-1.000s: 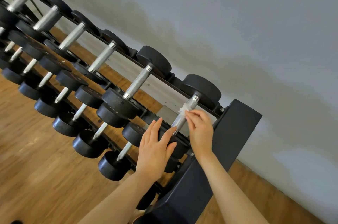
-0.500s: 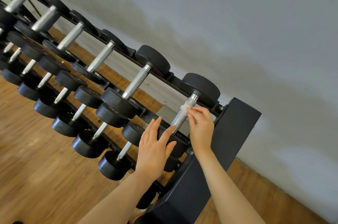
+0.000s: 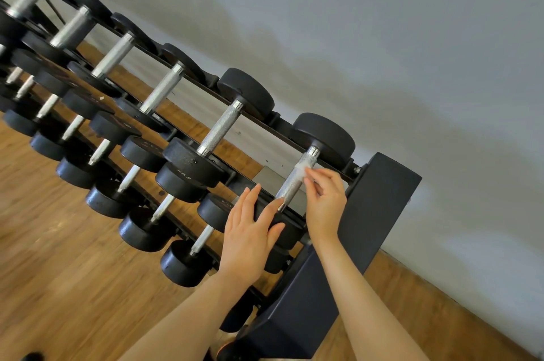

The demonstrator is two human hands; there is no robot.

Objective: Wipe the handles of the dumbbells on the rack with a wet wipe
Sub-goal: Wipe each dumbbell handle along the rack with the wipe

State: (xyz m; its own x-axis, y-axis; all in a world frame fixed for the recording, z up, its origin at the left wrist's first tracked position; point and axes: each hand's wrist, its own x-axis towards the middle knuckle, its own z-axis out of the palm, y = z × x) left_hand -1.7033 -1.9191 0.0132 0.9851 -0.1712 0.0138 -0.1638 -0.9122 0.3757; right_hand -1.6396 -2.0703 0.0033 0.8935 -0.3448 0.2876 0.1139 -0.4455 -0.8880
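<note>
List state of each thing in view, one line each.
wet wipe: pinched against the upper part of the end handle
right hand: pinching the wet wipe
left hand: fingers straight, resting on the near head of the end dumbbell
end dumbbell handle: on the top tier, being wiped
next dumbbell handle: racked, untouched
rack: upright, tiers loaded with dumbbells

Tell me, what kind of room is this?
Most likely a gym or fitness room: a tiered rack holds rows of dumbbells, on a wooden floor, and a hand is wiping one handle.
</note>
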